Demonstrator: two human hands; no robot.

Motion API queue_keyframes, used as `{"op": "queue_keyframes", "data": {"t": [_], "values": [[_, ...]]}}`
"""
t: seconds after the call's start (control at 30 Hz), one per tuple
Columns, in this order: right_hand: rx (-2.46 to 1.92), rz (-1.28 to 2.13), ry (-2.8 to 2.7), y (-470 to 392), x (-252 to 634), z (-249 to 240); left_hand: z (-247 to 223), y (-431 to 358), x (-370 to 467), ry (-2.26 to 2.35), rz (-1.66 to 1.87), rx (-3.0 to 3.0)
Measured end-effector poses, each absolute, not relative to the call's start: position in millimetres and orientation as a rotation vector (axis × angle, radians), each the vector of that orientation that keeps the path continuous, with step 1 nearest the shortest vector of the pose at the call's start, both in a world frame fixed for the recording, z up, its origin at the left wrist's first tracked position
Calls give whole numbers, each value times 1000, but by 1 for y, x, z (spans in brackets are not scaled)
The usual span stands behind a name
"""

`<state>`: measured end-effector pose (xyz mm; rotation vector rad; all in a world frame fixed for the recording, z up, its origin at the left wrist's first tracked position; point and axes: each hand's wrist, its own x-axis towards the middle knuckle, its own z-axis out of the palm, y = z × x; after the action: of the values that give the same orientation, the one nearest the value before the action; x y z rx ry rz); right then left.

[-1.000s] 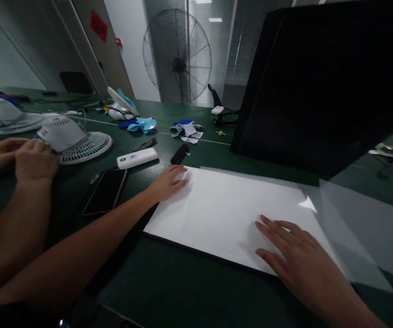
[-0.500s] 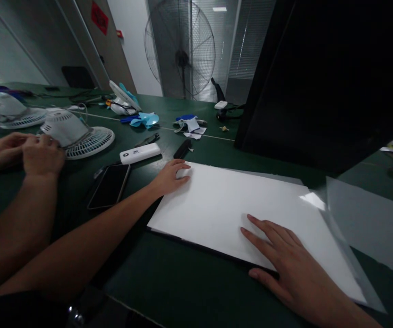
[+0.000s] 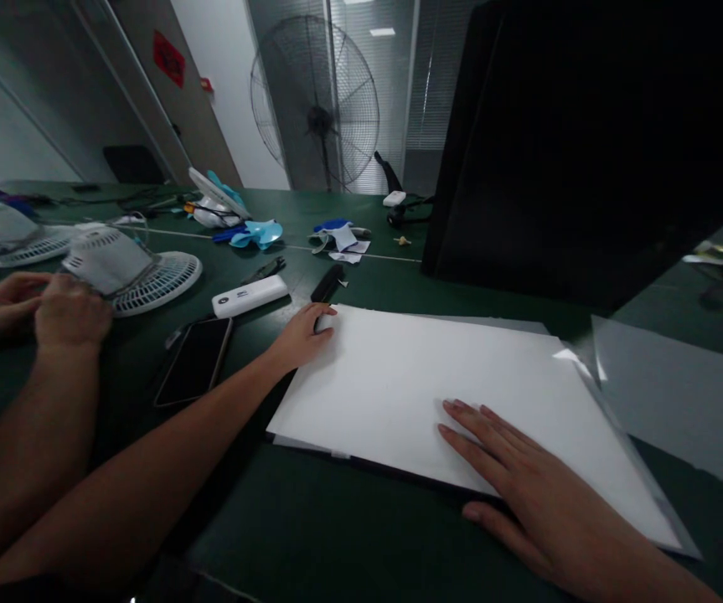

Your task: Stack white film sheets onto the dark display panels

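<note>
A large white sheet of paper point(image 3: 386, 377) lies on the dark green table, with a clear plastic sheet point(image 3: 666, 515) showing under its right edge and something dark below its near edge. My left hand point(image 3: 304, 337) rests at the far left corner of the paper, fingers and thumb apart on its surface. My right hand point(image 3: 512, 477) lies flat across the near edge, fingers stretched over the paper and thumb out in front of that edge.
At left, another person's hands point(image 3: 72, 310) touch a white fan part point(image 3: 157, 283). A phone point(image 3: 194, 360), a white power bank point(image 3: 250, 296) and a black tool point(image 3: 327, 283) lie near my left arm. A large black panel point(image 3: 575, 159) rises behind the paper. Another translucent sheet point(image 3: 681, 402) lies right.
The view has shifted slightly, so most things sit lower and further left. My right hand's fingers have drawn closer together and lie flatter on the paper. My left hand stays at the corner.
</note>
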<state>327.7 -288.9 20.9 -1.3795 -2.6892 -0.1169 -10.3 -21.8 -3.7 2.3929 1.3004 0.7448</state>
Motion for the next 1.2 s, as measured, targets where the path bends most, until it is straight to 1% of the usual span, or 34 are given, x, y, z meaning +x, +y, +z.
{"op": "queue_keyframes", "data": {"t": [0.2,0.33,0.5,0.9,1.0,1.2], "values": [[-1396,71,-2664,-288,331,19,-2,-15,-18,1370,715,2359],[-1414,70,-2643,-289,334,15,-1,-6,-26,1268,609,2377],[-1418,130,-2643,-289,337,15,-2,-2,-27,1186,608,2322],[-1424,27,-2693,-288,328,22,-7,-5,-22,1216,672,2404],[-1403,20,-2697,-287,328,21,-3,-9,-20,1214,633,2535],[-1389,-24,-2728,-285,329,20,7,-22,-18,1348,496,2678]]}}
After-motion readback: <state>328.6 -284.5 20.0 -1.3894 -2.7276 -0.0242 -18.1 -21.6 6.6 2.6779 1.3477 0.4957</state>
